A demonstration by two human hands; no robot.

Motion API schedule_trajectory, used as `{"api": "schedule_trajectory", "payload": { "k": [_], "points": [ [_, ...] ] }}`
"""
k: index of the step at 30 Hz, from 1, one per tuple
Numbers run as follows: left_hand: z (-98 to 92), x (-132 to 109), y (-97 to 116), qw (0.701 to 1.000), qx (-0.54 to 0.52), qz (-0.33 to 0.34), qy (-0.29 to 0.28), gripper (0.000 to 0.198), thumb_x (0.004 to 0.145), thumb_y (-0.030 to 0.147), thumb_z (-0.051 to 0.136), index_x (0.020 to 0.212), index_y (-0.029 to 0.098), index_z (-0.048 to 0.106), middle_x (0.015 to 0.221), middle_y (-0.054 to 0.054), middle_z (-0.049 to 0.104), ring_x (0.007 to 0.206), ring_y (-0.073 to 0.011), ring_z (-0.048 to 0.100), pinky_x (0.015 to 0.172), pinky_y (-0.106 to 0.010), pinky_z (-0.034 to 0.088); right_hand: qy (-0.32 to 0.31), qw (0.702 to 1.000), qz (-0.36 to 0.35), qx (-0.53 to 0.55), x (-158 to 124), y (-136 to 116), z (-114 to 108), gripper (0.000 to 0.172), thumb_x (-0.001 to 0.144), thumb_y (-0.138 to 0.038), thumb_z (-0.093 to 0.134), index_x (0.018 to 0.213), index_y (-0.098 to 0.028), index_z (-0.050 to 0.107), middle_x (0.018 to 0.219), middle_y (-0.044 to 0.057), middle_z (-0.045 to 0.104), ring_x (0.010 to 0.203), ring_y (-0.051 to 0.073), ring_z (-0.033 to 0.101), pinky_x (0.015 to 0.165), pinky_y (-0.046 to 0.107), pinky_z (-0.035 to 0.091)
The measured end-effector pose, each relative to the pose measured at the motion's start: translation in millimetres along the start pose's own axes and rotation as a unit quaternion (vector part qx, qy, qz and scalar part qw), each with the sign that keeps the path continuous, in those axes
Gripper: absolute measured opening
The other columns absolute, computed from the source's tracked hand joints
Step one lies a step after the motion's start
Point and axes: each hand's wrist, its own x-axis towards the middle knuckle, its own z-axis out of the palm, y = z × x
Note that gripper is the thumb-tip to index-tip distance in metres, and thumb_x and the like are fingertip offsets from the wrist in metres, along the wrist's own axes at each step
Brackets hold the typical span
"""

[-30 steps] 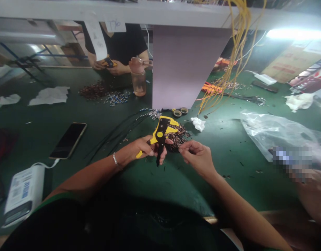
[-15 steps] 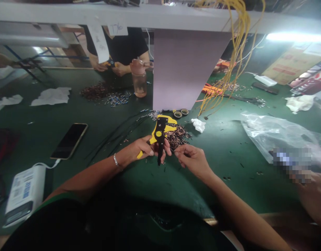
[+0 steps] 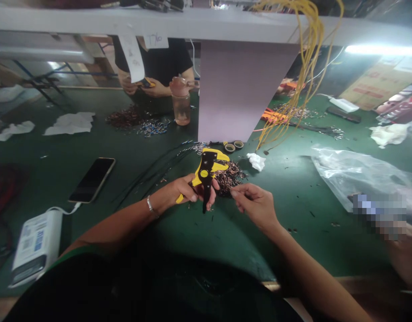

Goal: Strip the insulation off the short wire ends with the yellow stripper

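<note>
Wire stripper (image 3: 206,169) in left hand (image 3: 189,192); right hand (image 3: 255,204) beside wire pile (image 3: 230,175).

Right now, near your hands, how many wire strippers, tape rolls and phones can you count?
Wire stripper, in the left hand: 1
Tape rolls: 2
Phone: 1
Total: 4

A blocky pixelated patch (image 3: 379,216) hides something beside the crumpled clear plastic bag (image 3: 353,174), and whatever the right hand (image 3: 256,206) pinches is too small to tell.
</note>
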Motion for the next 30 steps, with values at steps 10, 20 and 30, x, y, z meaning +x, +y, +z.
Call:
{"api": "schedule_trajectory", "payload": {
  "k": [10, 20, 30],
  "points": [
    [3.5, 1, -2, 1.0, 0.012, -0.02, -0.018, 0.063, 0.055, 0.011, 0.068, 0.117, 0.011, 0.065, 0.088, -0.011, 0.073, 0.076, -0.0256, 0.069, 0.074, -0.04, 0.055, 0.058, 0.996, -0.036, 0.058, -5, -12, -5, 0.006, 0.072, -0.027, 0.074, 0.072, -0.021, 0.074, 0.046, -0.005, 0.059, 0.036, 0.008, 0.05, 0.038, 0.022, 0.041],
    [6.1, 1, -1, 0.999, 0.02, -0.032, -0.027, 0.06, 0.057, 0.016, 0.075, 0.115, 0.01, 0.067, 0.085, -0.011, 0.071, 0.076, -0.0257, 0.068, 0.074, -0.042, 0.055, 0.084, 0.991, -0.048, 0.091, -4, -12, -11, 0.004, 0.074, -0.025, 0.075, 0.075, -0.021, 0.075, 0.047, -0.005, 0.06, 0.036, 0.008, 0.05, 0.036, 0.022, 0.041],
    [18.4, 1, 1, 0.997, -0.028, -0.055, -0.051, 0.048, 0.059, 0.019, 0.076, 0.105, 0.011, 0.068, 0.078, -0.01, 0.07, 0.072, -0.0243, 0.066, 0.069, -0.04, 0.056, 0.043, 0.984, -0.044, 0.167, 0, -6, -9, 0.003, 0.075, -0.023, 0.076, 0.077, -0.022, 0.076, 0.048, -0.005, 0.062, 0.037, 0.008, 0.052, 0.036, 0.023, 0.043]
  ]
}}
